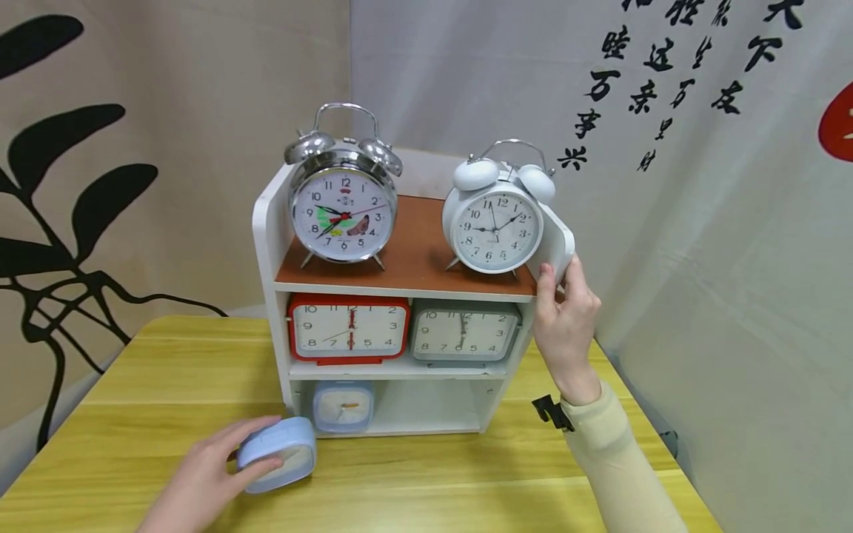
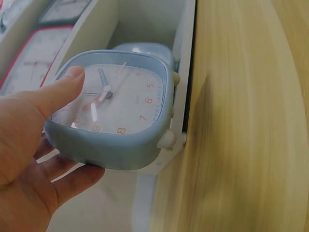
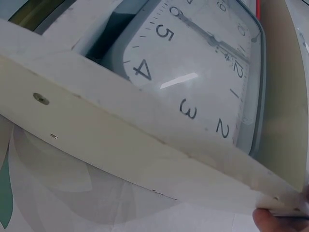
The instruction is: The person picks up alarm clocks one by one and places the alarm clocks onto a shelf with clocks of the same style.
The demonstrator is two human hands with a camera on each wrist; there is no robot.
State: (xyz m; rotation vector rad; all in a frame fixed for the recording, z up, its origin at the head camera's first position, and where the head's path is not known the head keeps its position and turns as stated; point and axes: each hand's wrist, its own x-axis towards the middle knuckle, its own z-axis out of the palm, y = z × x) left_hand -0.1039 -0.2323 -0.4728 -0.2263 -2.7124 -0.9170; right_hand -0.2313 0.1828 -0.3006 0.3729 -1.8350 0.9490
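Note:
My left hand point(image 1: 212, 468) grips a small light-blue alarm clock point(image 1: 288, 460), thumb on its face and fingers behind. That clock point(image 2: 111, 101) is tilted, just in front of the shelf's lower left corner. A second light-blue clock point(image 1: 343, 406) stands inside the bottom compartment at the left. My right hand point(image 1: 566, 326) holds the right side panel of the white shelf point(image 1: 436, 369) near the top board, thumb in front. In the right wrist view, one fingertip point(image 3: 270, 221) shows at the panel's edge, beside the grey clock point(image 3: 193, 72).
On the brown top board stand a silver twin-bell clock point(image 1: 344, 207) and a white twin-bell clock point(image 1: 496, 226). The middle level holds a red clock point(image 1: 349, 327) and a grey clock point(image 1: 466, 332). The shelf stands on a yellow wood table point(image 1: 400, 481), curtains behind.

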